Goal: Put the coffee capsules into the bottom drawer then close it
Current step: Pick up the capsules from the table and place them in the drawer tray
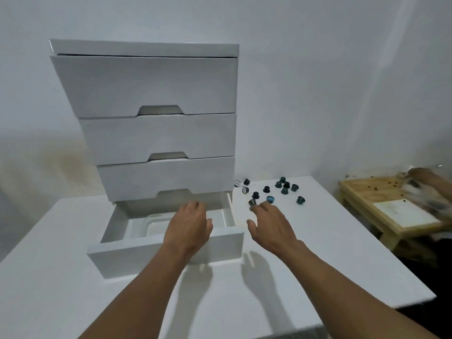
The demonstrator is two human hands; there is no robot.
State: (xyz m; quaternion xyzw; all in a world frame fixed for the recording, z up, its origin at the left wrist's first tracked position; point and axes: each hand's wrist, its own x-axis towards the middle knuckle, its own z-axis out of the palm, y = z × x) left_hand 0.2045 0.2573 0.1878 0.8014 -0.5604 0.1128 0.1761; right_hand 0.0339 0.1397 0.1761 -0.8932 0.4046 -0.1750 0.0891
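Head view, left hand relaxed over bottom drawer, right hand spread by capsules

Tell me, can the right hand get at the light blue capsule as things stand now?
Probably yes. The right hand is open, its fingertips almost at the light blue capsule, with nothing lying between them.

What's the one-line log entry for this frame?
bottom drawer: pulled open | capsules: scattered on table right of it | left hand: above drawer, grip unclear | right hand: open, fingers at nearest capsule
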